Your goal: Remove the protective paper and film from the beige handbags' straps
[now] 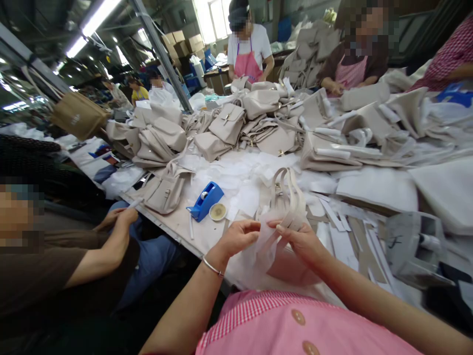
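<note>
Beige straps (291,195) rise in loops in front of me, above a beige bag (293,266) that lies at the table edge near my apron. My right hand (301,241) is closed round the lower part of the straps. Thin translucent wrapping (263,246) hangs between my two hands over the bag's left side. My left hand (240,236) is beside the wrapping with its fingers curved; whether its fingertips pinch the wrapping cannot be made out. A bracelet circles the left wrist.
Left of my hands are a blue tape dispenser (205,201), a small round dish (218,212) and a beige backpack (164,190). A grey dispenser (416,244) and strips lie right. Bags pile across the table's far side. A person sits close at left; others work opposite.
</note>
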Motion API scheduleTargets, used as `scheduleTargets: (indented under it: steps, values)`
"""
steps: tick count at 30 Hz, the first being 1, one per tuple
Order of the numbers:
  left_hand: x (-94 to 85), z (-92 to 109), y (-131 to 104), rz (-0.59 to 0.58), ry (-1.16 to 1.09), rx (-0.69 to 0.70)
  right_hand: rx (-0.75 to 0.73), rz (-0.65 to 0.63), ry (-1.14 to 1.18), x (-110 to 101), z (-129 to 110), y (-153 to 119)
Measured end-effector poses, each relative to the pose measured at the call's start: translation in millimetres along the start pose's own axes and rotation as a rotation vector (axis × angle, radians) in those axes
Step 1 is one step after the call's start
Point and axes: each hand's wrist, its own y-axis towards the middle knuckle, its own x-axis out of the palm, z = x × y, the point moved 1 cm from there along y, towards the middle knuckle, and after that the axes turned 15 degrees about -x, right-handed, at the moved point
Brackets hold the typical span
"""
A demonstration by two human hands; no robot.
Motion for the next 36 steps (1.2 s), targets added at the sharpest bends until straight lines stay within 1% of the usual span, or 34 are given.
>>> scheduleTargets:
  steps: [1, 2, 3, 4, 6, 8, 11, 14, 16, 18, 19, 20, 21, 22, 23, 24, 25, 27, 29, 31, 33, 36]
  values:
    - [3.4, 2, -3, -0.111, -0.020, 0.009, 0.003, -0.012, 0.008, 1, -1, -2]
    - [6.6, 3, -6, -0.175, -0.048, 0.023, 0.004, -0.022, 0.016, 3, -2, -4]
    - [9.7, 4, -9, -0.180, -0.080, 0.038, 0.002, -0.029, 0.022, 5, -4, -5]
    - [12.7, 4, -11, -0.135, -0.110, 0.046, -0.002, -0.035, 0.027, 8, -7, -7]
    - [19.4, 1, -12, 0.014, -0.155, 0.037, -0.013, -0.055, 0.032, 15, -13, -9]
    - [26.0, -5, -10, 0.132, -0.172, 0.016, -0.015, -0.082, 0.031, 20, -18, -10]
    - [27.5, -15, -7, 0.302, -0.156, 0.034, -0.019, -0.064, 0.005, 20, -19, -10]
    - [13.8, -17, -9, 0.516, -0.098, 0.103, -0.040, 0.006, -0.023, 12, -14, -10]
    - [0.4, -12, -15, 0.653, -0.036, 0.155, -0.026, 0.030, -0.014, 7, -12, -11]
    - [-10.5, -2, -22, 0.791, 0.108, 0.233, -0.004, 0.038, -0.005, 6, -13, -11]
    - [-13.6, 4, -26, 0.845, 0.223, 0.298, -0.002, 0.037, -0.009, 6, -15, -11]
    - [-14.7, 9, -29, 0.870, 0.355, 0.375, -0.007, 0.034, -0.018, 8, -18, -10]
    - [-14.1, 13, -31, 0.863, 0.483, 0.452, -0.019, 0.028, -0.030, 10, -21, -10]
    - [-12.1, 17, -32, 0.829, 0.587, 0.512, -0.033, 0.021, -0.042, 12, -24, -9]
    - [-9.5, 18, -31, 0.774, 0.656, 0.541, -0.047, 0.014, -0.052, 14, -27, -8]
    - [-6.6, 19, -29, 0.708, 0.678, 0.537, -0.056, 0.007, -0.059, 15, -29, -8]
    - [-4.0, 18, -27, 0.641, 0.643, 0.502, -0.059, 0.001, -0.064, 16, -31, -7]
    - [0.0, 13, -20, 0.506, 0.411, 0.358, -0.053, -0.013, -0.072, 15, -31, -7]
    - [3.7, 8, -13, 0.343, 0.079, 0.172, -0.040, -0.028, -0.074, 14, -30, -7]
    - [7.8, 5, -9, 0.230, -0.187, 0.030, -0.031, -0.035, -0.064, 13, -27, -8]
    - [11.7, 6, -8, 0.193, -0.319, -0.022, -0.024, -0.028, -0.049, 13, -26, -8]
    - [15.3, 13, -8, 0.169, -0.387, -0.038, -0.021, -0.046, -0.022, 15, -26, -7]
